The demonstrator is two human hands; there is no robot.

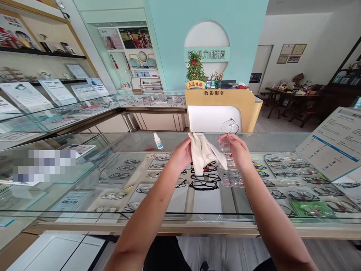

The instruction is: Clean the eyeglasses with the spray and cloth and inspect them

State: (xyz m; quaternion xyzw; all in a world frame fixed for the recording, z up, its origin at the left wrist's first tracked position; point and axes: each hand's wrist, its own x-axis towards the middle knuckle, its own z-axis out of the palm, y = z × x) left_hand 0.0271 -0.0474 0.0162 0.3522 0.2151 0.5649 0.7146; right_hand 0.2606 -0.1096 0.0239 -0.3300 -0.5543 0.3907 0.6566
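My left hand (182, 155) is closed on a cream cloth (207, 152), which hangs in loose folds above the glass counter. To its right, my right hand (237, 148) grips a pair of thin-rimmed eyeglasses (228, 131). The glasses stand roughly on end, one round lens above my fingers and the other beside them. Cloth and glasses are close together but look apart. A small white spray bottle (158, 141) with a blue label stands on the counter, left of my left hand.
Beneath me is a glass display counter (169, 215) with many eyeglass frames (204, 185) inside. A printed sign (335, 143) leans at the right, and papers (42, 165) lie at the left. Beyond stands a yellow and white cashier desk (254, 109) with a potted plant (195, 67).
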